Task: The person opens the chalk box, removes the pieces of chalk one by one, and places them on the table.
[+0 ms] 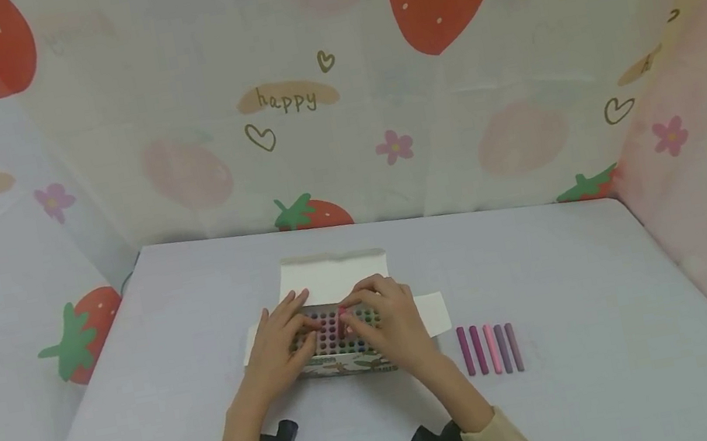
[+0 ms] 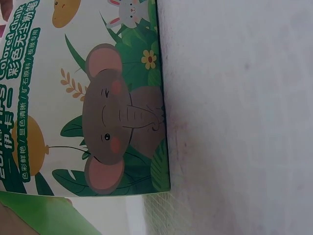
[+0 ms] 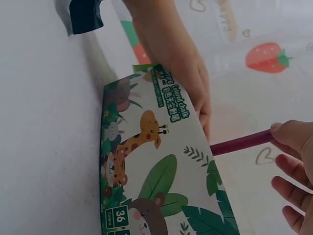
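Note:
A chalk box [image 1: 349, 363] with animal pictures stands in front of me, its lid folded back, with rows of colored chalk ends showing inside. My right hand [image 1: 385, 321] pinches the top of a dark magenta chalk stick [image 3: 242, 143] between thumb and fingertips. The stick rises from the box opening, its lower end hidden behind the front wall. My left hand [image 1: 280, 348] lies over the left part of the box, fingers spread and fingertips by the chalk ends. In the left wrist view only the box front [image 2: 107, 112], with its elephant, fills the left side.
Several chalk sticks [image 1: 492, 348] in purple and pink lie in a row on the white table [image 1: 594, 336], right of the box. White box flaps [image 1: 434, 313] stick out at the sides, and the lid [image 1: 335, 275] lies behind. Strawberry-print cloth [image 1: 339, 136] hangs around the table.

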Demonstrator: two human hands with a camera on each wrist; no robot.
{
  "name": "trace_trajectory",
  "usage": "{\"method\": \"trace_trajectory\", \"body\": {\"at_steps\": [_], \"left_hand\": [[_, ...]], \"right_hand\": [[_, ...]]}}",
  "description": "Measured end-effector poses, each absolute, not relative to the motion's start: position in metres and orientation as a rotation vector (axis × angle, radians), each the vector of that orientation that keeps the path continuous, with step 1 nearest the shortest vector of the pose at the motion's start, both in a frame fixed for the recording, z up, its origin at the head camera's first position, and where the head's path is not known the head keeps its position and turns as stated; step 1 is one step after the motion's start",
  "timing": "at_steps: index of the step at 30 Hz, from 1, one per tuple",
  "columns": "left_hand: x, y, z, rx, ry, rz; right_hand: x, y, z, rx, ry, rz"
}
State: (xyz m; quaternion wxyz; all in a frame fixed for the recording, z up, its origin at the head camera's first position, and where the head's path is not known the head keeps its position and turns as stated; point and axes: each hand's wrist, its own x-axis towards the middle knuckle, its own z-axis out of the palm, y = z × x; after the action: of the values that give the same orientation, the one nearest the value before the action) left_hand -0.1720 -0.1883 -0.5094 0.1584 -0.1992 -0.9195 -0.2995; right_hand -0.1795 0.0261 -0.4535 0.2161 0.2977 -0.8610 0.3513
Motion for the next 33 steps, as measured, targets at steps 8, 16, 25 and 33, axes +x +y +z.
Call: {"method": "trace_trajectory", "body": {"at_steps": [8, 16, 25, 33], "left_hand": [[-0.172, -0.188, -0.510, -0.569, -2.624, -0.867], [-0.172, -0.188, -0.510, -0.568, -2.633, -0.867], [-0.173, -0.188, -0.511, -0.565, -2.627, -0.866], [-0.173, -0.188, -0.511, -0.567, -2.633, -0.862]], "right_hand": [[-0.177, 0.038, -0.442, 0.799, -2.313, 1.037], [-0.178, 0.057, -0.439, 0.765, -2.263, 1.112], [-0.178, 0.077, -0.437, 0.721, -2.264, 1.124], [-0.176, 0.097, -0.434, 0.692, -2.271, 1.086]]}}
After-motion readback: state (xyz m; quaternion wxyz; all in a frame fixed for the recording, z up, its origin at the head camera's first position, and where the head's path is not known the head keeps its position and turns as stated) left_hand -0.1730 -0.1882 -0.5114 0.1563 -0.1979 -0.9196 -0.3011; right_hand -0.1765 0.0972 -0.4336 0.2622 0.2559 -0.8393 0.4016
